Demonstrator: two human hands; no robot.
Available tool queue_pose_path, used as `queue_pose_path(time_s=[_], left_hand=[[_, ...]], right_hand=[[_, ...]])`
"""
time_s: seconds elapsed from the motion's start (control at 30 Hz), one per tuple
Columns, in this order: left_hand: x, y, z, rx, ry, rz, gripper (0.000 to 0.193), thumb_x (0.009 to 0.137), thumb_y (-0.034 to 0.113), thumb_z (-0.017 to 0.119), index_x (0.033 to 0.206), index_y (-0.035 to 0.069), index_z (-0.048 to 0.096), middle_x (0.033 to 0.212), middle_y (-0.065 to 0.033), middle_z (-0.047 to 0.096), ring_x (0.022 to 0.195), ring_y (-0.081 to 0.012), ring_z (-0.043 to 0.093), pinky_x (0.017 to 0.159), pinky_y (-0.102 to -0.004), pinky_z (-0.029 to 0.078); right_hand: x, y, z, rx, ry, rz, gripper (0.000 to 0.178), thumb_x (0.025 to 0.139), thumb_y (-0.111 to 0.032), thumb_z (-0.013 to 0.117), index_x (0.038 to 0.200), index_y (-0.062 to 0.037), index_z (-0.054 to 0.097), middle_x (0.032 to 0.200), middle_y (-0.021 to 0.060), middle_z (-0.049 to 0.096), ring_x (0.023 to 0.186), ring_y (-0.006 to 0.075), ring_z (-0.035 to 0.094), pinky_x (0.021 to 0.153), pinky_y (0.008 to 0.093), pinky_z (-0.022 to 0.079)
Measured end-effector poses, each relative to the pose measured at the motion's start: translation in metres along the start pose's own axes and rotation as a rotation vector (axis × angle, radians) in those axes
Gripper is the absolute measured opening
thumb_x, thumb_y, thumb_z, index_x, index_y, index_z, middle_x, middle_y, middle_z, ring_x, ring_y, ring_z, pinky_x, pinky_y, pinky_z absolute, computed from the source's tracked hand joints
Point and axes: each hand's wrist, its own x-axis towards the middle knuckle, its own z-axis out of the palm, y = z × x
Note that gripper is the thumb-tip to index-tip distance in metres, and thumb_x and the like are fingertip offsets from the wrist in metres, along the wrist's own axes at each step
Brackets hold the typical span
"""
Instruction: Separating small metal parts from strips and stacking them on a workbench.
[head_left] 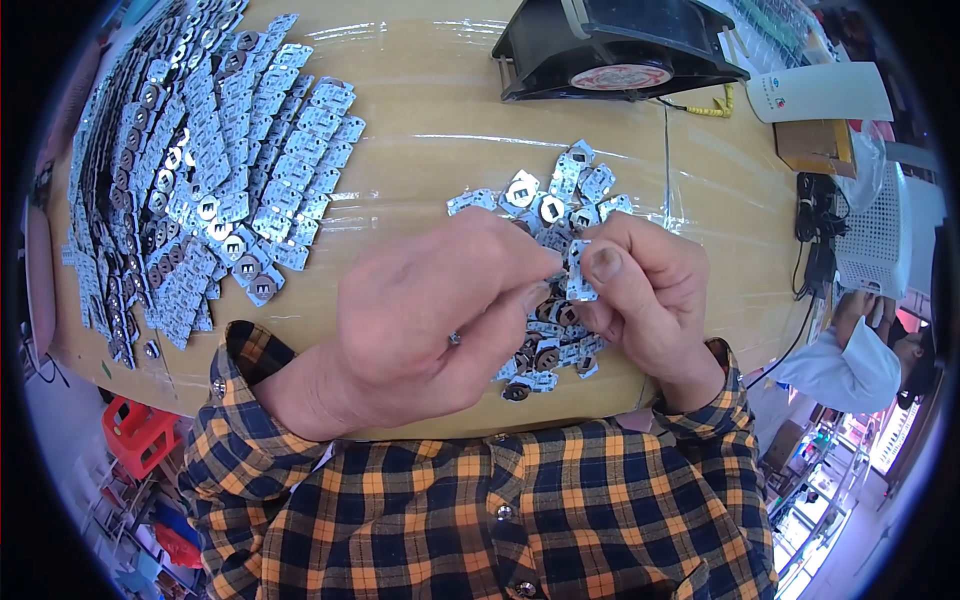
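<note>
My right hand (645, 295) is closed, with thumb and fingers pinching a small circuit board (578, 272) held upright over the table. Close beside it, my left hand (440, 310) is curled shut, its thumb and fingertips near the board's left edge. Whatever the left fingers grip is hidden; a small shiny metal bit (454, 339) shows against that hand. Under and around both hands lies a loose pile of small circuit boards (552, 356), many bearing round dark or silvery parts. More of these boards (520, 190) spread out beyond my hands.
Long stacked strips of joined circuit boards (210, 150) cover the table's left side. At the back stands a black fan (620, 50). A white cup-like container (820, 92), a cardboard box (815, 147), black cables (815, 230) and a white perforated basket (870, 235) line the right edge.
</note>
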Motion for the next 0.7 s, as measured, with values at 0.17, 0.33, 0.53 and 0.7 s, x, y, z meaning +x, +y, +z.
queue_pose_path(time_s=[0.17,0.33,0.53,0.7], left_hand=[[-0.001,-0.005,0.003,0.049,0.02,0.029,0.026,0.074,-0.011,0.068,0.098,-0.003,0.06,0.084,-0.0155,0.066,0.07,-0.025,0.066,0.061,-0.0292,0.051],[-0.002,-0.006,0.001,0.029,0.047,0.045,0.027,0.074,-0.012,0.067,0.098,-0.003,0.06,0.083,-0.0153,0.066,0.069,-0.0249,0.066,0.06,-0.0289,0.051],[-0.008,0.013,0.001,0.066,0.026,0.003,0.027,0.073,-0.014,0.066,0.097,-0.004,0.059,0.084,-0.0152,0.065,0.069,-0.025,0.065,0.059,-0.0292,0.05],[-0.012,0.028,-0.002,0.138,0.071,0.1,0.024,0.073,-0.012,0.066,0.095,-0.003,0.06,0.083,-0.0146,0.065,0.068,-0.0221,0.064,0.058,-0.028,0.05]], right_hand=[[0.005,0.001,-0.002,-0.027,-0.031,0.006,0.026,0.099,-0.018,0.053,0.08,-0.0017,0.061,0.055,-0.0048,0.051,0.049,0.0005,0.04,0.046,0.0179,0.03],[0.006,0.001,0.0,0.083,0.035,0.138,0.028,0.099,-0.018,0.054,0.077,-0.002,0.06,0.055,-0.0047,0.051,0.05,0.0006,0.04,0.047,0.0184,0.03],[-0.005,-0.005,0.003,-0.07,-0.045,-0.015,0.027,0.098,-0.016,0.053,0.075,-0.0025,0.059,0.055,-0.0047,0.051,0.05,0.0009,0.04,0.046,0.0189,0.03],[-0.018,-0.017,0.01,-0.034,-0.061,0.026,0.031,0.099,-0.02,0.052,0.075,-0.0025,0.059,0.054,-0.0044,0.05,0.047,0.0008,0.04,0.044,0.0186,0.029]])
